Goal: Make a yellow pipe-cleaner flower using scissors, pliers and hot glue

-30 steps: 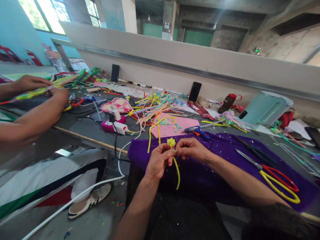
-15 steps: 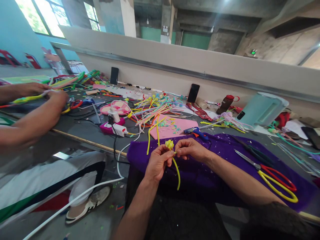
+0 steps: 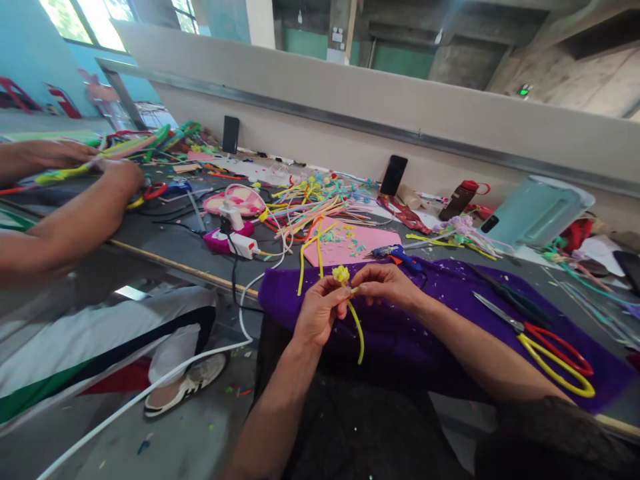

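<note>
My left hand [image 3: 321, 312] is closed in a pinch just below a small yellow flower-like head [image 3: 341, 274] of fuzzy pipe cleaner. A yellow pipe cleaner stem [image 3: 359, 337] hangs down from under its fingers in a slight curve. My right hand [image 3: 389, 287] meets it from the right, thumb and forefinger pinched on a short yellow end beside the head. Both hands are over the front of a purple cloth [image 3: 440, 313]. Just beyond them, two bent yellow pipe cleaners [image 3: 301, 270] stretch across the edge of a pink sheet [image 3: 327, 252] scattered with clippings.
Behind my right hand lies a blue glue gun [image 3: 400, 257]. Scissors [image 3: 557, 357] with red and yellow handles rest on the cloth. A power strip [image 3: 230, 241] with a white cable is at left. Piled pipe cleaners [image 3: 320, 207] lie behind. A co-worker's arms [image 3: 75, 227] reach in at far left.
The view has tilted slightly downward. My hands keep their pinch, and the yellow end between my right fingers now shows more. The co-worker's hands have shifted slightly.
</note>
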A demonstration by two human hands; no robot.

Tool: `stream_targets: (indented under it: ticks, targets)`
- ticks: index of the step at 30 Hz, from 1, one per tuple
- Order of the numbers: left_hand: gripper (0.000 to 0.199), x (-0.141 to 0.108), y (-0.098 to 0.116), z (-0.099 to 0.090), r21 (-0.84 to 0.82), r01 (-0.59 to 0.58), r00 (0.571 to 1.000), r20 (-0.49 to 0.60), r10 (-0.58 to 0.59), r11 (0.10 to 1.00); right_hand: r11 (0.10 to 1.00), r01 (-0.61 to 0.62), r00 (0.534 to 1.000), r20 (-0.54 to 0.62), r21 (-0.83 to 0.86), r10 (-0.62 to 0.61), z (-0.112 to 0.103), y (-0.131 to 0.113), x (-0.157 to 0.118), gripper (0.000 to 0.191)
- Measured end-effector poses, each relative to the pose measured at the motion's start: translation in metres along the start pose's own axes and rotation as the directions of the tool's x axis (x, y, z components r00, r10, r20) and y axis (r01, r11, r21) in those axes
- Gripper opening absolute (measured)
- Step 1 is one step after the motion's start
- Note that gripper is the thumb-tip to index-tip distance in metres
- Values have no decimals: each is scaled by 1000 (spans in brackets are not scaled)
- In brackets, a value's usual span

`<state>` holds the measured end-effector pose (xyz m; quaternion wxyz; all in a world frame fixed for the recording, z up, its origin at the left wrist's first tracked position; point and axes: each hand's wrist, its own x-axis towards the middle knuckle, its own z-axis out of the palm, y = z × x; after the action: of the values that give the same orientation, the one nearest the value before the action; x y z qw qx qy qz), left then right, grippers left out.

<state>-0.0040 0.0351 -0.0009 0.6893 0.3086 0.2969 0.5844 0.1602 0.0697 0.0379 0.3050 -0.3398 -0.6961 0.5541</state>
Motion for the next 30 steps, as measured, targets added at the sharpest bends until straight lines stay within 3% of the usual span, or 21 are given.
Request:
stream_targets:
  ticks: [10, 30]
  targets:
    - [22, 0, 3, -1, 25, 55, 998, 24, -55, 998, 998, 40, 999, -26, 38, -39, 2, 4, -1, 19]
    - [23, 0, 1, -2, 14, 38, 999, 8, -38, 999, 999, 35, 995, -99, 33, -32, 9, 5, -2, 17]
